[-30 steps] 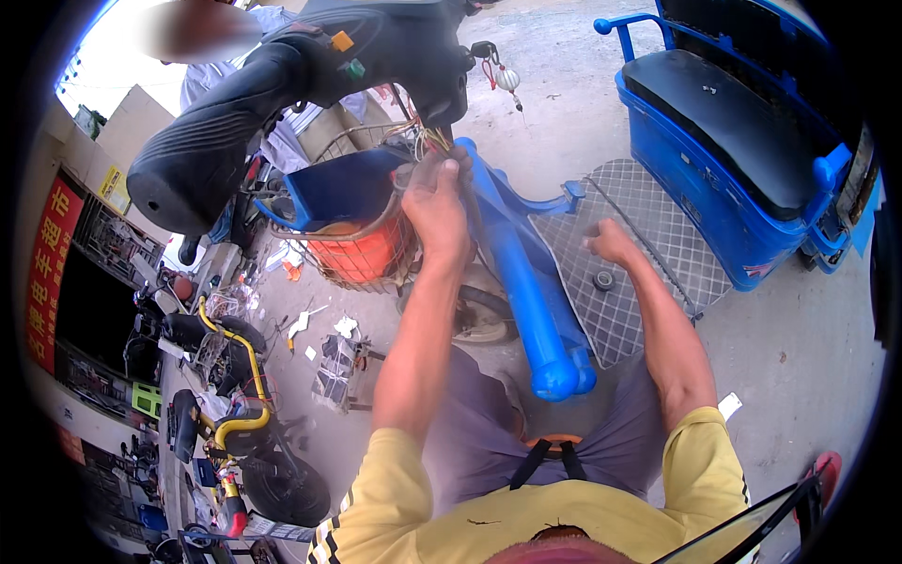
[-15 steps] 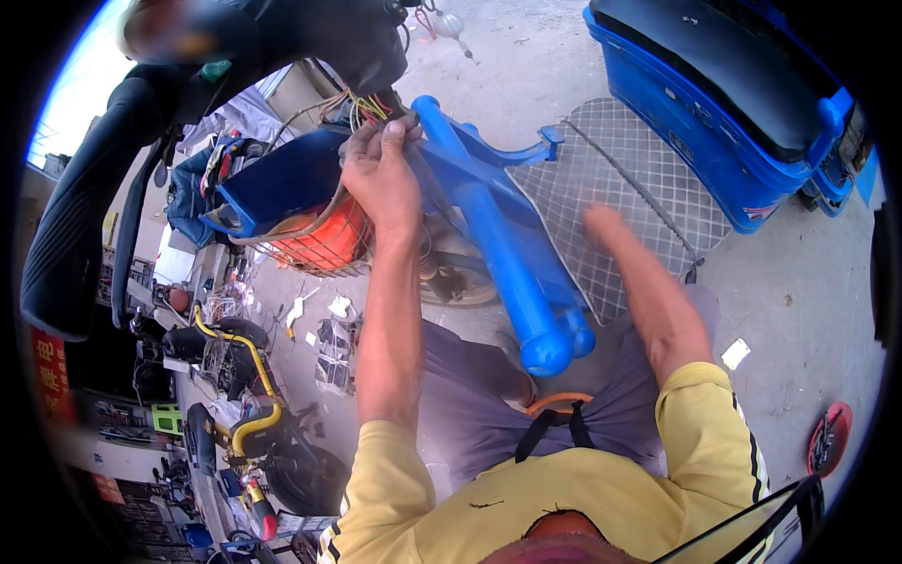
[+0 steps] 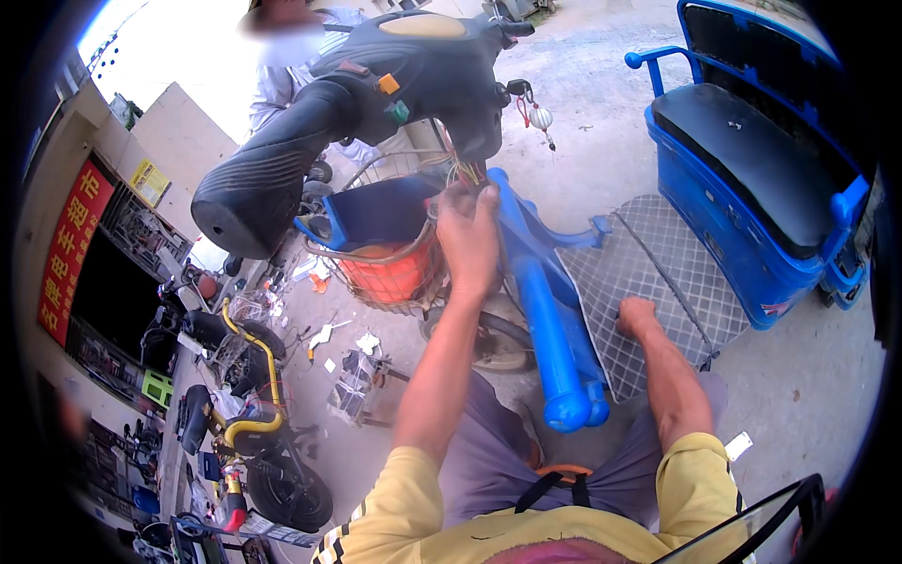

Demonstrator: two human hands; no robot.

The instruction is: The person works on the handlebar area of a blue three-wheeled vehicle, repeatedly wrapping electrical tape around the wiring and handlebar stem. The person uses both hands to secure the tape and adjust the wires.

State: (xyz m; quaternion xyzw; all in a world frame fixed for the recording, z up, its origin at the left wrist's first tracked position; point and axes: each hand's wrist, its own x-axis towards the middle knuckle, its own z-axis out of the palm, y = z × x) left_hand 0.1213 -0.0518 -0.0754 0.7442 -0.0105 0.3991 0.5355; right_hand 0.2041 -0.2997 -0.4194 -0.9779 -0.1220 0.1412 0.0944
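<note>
Left hand (image 3: 467, 237) pinches the wire bundle (image 3: 462, 172) beside the blue frame tube (image 3: 545, 310); right hand (image 3: 636, 316), fingers curled, presses the checkered footplate (image 3: 611, 273) alongside

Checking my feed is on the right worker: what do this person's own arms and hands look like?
Both forearms are bare, with no gloves, watch or rings visible on the left hand or right hand. Short yellow sleeves end above the elbows; the left one has a black-and-white striped hem.
</note>
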